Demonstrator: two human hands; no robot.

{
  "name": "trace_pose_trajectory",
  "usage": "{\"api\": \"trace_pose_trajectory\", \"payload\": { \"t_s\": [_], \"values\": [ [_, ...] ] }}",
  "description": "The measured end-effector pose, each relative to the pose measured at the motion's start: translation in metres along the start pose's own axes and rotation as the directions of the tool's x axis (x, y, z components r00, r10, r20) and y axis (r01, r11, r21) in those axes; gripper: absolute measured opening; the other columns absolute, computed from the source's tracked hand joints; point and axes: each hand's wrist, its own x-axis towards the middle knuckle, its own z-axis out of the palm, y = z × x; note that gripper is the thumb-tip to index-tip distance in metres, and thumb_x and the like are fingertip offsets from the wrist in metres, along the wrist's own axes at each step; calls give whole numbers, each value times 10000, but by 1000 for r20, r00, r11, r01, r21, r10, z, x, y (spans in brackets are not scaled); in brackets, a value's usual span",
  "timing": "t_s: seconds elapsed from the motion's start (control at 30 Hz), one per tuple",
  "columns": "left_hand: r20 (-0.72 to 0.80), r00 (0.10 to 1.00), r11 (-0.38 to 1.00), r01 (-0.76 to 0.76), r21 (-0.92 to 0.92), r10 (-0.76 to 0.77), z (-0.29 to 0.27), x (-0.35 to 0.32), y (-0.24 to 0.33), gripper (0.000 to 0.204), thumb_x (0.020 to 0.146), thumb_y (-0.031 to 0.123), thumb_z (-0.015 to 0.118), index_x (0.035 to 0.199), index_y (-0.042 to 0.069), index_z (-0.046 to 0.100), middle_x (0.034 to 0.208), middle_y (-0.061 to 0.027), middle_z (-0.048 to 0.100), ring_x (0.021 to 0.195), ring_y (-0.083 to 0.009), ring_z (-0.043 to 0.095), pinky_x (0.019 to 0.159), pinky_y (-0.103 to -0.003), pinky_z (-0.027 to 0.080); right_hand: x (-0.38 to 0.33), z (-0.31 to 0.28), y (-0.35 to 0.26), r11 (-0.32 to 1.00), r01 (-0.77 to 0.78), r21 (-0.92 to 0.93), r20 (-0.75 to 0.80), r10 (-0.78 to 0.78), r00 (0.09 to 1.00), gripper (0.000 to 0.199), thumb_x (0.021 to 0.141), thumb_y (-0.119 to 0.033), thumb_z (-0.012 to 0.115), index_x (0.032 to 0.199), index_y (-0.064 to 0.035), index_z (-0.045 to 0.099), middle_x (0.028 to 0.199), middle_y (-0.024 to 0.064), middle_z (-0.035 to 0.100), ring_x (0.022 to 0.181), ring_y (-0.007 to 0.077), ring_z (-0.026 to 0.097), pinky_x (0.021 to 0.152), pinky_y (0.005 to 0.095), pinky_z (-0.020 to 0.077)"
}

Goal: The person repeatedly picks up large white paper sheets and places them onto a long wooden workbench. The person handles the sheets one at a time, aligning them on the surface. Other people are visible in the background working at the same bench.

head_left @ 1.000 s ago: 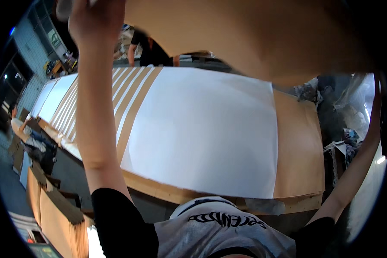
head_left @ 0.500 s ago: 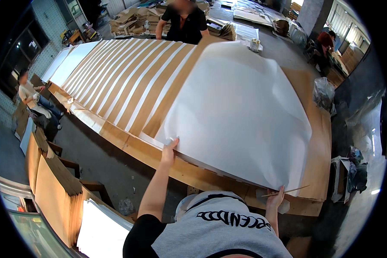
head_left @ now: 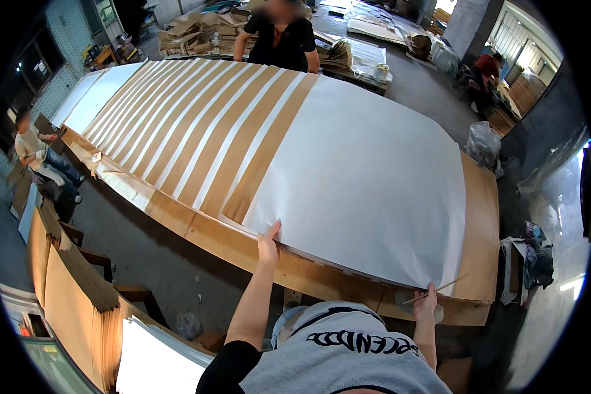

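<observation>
A large white sheet [head_left: 368, 177] lies over the right part of a long wooden table [head_left: 269, 262]. My left hand [head_left: 268, 244] grips its near edge, thumb on top and fingers hidden underneath. At the near right corner, my right hand [head_left: 425, 302] pinches the same edge and also holds a thin wooden stick [head_left: 450, 283] that points up and to the right. To the left, brown sheets with white strips [head_left: 197, 131] between them lie in an overlapping row along the table. Slight creases show in the sheet near both hands.
Across the table stands a person in black [head_left: 279, 39]. Another person [head_left: 39, 151] is at the far left. Brown board stacks [head_left: 79, 289] and white sheets [head_left: 157, 361] stand at my lower left. A plastic bag [head_left: 484, 144] and an open box [head_left: 515, 269] are on the right.
The white sheet's raised, billowing far side has come down flat onto the table. My left hand has shifted slightly right and nearer. Both hands keep hold of the near edge.
</observation>
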Motion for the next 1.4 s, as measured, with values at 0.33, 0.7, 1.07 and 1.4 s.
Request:
{"api": "trace_pose_trajectory", "payload": {
  "t_s": [0.33,0.7,1.07,1.4],
  "values": [
    [-88,996,997,28,72,-22,-6,0,-1,406,750,125,606,1065,-63,433,996,-108,523,868,-195,525,746,-298,427,-1,8,-2,1000,-4,-5,100,5,995,351,836,-276,522,1117,-86,427,1063,25,467,955,175,436,852,338,349],
    [-275,939,860,-39,508,205,-45,6,55,205,848,220,489,844,21,442,577,-43,474,385,-81,403,331,-217,304,4,-1,-5,997,-13,-78,38,16,999,328,839,-254,523,1062,-25,450,1004,67,496,908,174,461,853,295,387],
    [-396,896,884,11,467,198,-42,16,47,171,845,161,462,762,16,427,545,-56,484,376,-133,464,320,-249,367,4,-4,-2,994,69,-82,59,-64,996,354,849,-243,501,1110,-18,421,1092,79,462,994,179,430,917,308,338],
    [-406,898,897,27,442,173,-44,17,49,168,831,146,465,740,12,423,546,-68,492,372,-154,478,318,-269,397,4,-5,-1,997,52,-63,63,-48,997,355,858,-237,481,1118,-4,415,1109,85,462,1028,189,421,936,308,325]
  ]
}}
